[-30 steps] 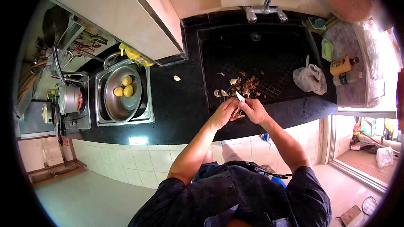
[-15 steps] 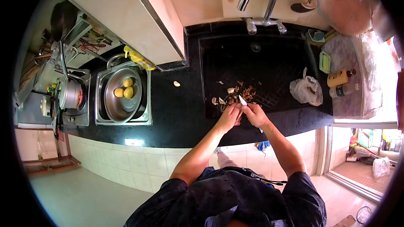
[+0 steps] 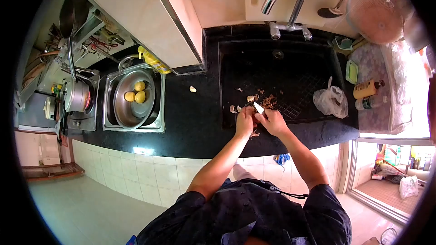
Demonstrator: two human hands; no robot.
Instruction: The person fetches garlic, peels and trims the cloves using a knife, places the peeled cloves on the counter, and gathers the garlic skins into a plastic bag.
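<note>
Closest in, the left hand and the right hand meet knuckle to knuckle at the near edge of the black sink. The right hand is clenched round a small knife, its pale blade poking up and away from the fingers; the left hand is curled round something small that I take to be a garlic clove, mostly hidden between the two hands, so its exact shape cannot be told. Just beyond the hands, a loose heap of papery brown and cream peelings lies on the sink's gridded floor, which suggests a good deal of peeling is done while the piece in hand is unfinished. One pale, rounded clove sits alone on the glossy dark desk, well off to the left of the left hand. To the right of the right hand a crumpled, translucent plastic bag rests in the sink. Farther left, a shiny steel bowl holds three smooth yellow round fruits or potatoes. Farthest away, the curved chrome tap rises behind the sink.
</note>
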